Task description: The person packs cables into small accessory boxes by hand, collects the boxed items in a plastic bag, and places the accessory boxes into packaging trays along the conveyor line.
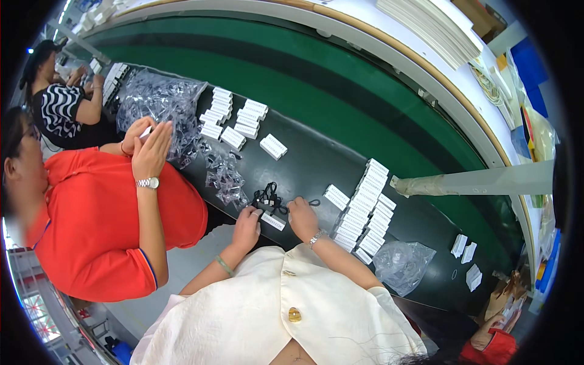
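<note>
Between my two hands, near the front edge of the dark table, lies a small white box (273, 221) with a printed label. My left hand (246, 226) is closed at the box's left end, its fingertips against it. My right hand (302, 218) is to the right of the box, with its fingers curled down. From its far side sticks out a loop of black cable (314, 202), which the fingers seem to grip, though they partly hide it. Just beyond the white box, a tangle of black cables (266, 195) rests on the table.
Stacked white boxes (367, 204) stand right of my hands, beside a clear plastic bag (403, 266). Small bagged parts (225, 179) and a large plastic bag (155, 103) lie to the left. A co-worker in red (115, 219) stands close at my left. A pale post (474, 179) juts in from the right.
</note>
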